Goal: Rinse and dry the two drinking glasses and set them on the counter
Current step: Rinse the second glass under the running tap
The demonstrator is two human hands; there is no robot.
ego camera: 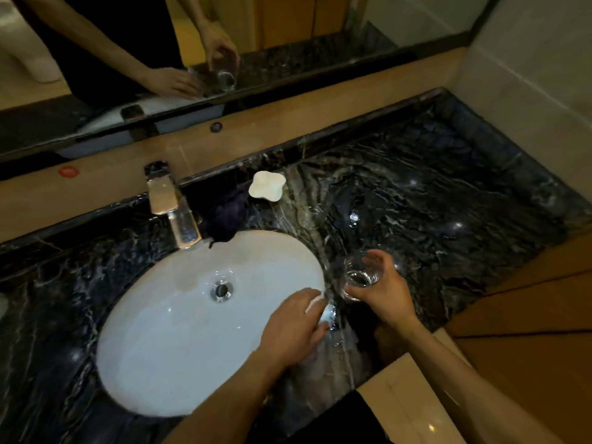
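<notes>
Dark marble counter (pixel 432 193), with open space right of the bowl; probably the landing spot for both pieces once dried.

Mirror (pixel 288 24) along the back wall, repeating both arms from the far side.

White oval basin (pixel 166 331) set into the stone, drain open, no stream visible from the faucet (pixel 173 206). Rinsing judged not under way at this instant.

Dark cloth (pixel 224 216) bunched just beside the faucet, within reach, likely kept there for drying. Untouched now.

Small white dish (pixel 267 184) near the back ledge, well apart from the work.

Right hand (pixel 384 290) raised over the counter just right of the basin, fingers wrapped around a glass (pixel 358 278). Held clear of the stone and tilted, mouth toward the camera, perhaps for draining or a look inside.

Left hand (pixel 294 328) low at the basin's right rim, fingers curled down over what looks like the second glass (pixel 329 314), seemingly resting on the counter edge. Grip mostly hidden under the knuckles, but seemingly closed on it, steadying it near the water.
</notes>
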